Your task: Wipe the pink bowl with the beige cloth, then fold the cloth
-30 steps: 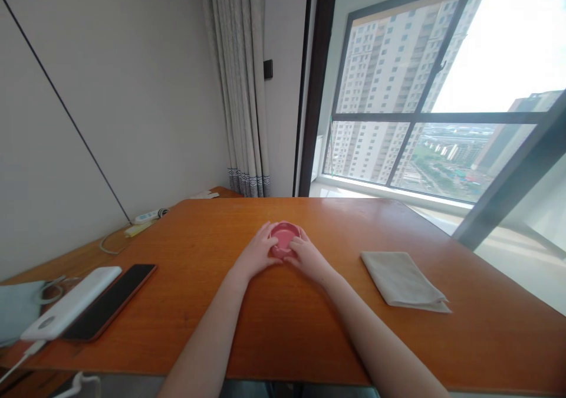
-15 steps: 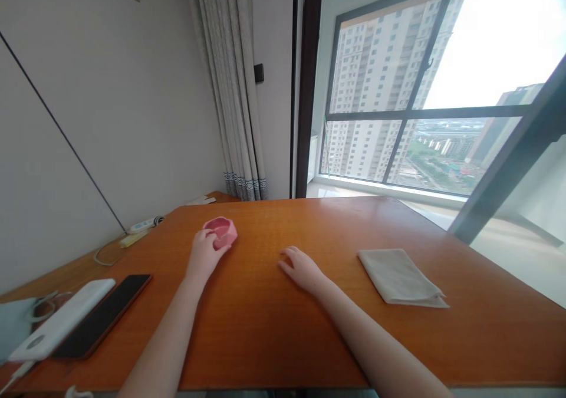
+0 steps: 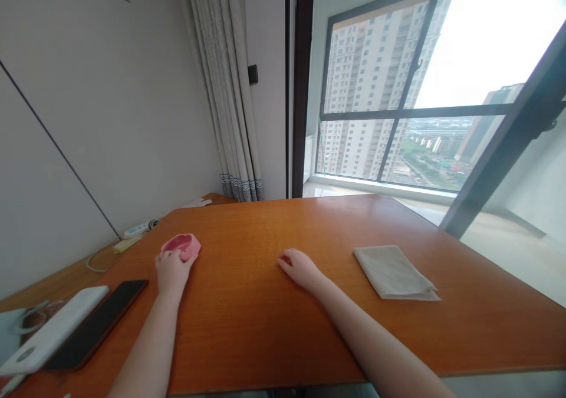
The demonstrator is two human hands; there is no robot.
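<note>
Left hand (image 3: 171,268): mine, partly closed over the near side of a shallow pink dish with a faceted outer wall (image 3: 193,248); fingers over the rim, thumb along its right side. Material uncertain; whether it touches the desk, I cannot tell.

Right hand (image 3: 300,268): mine, loosely curled, a small gap between thumb and forefinger, nothing held; low over the brown wooden desk (image 3: 256,321), near its middle.

Change: the dish, a second ago between both my hands at the middle, is now at the left side of the desk in my left hand alone. I judge the shifting to be one-handed work at this point, my right hand free.

Left, nearer me: black flat phone (image 3: 97,324), beside a white oblong power bank (image 3: 57,330).

Right of my right hand, apart: folded pale-grey cloth (image 3: 395,273), flat.
</note>
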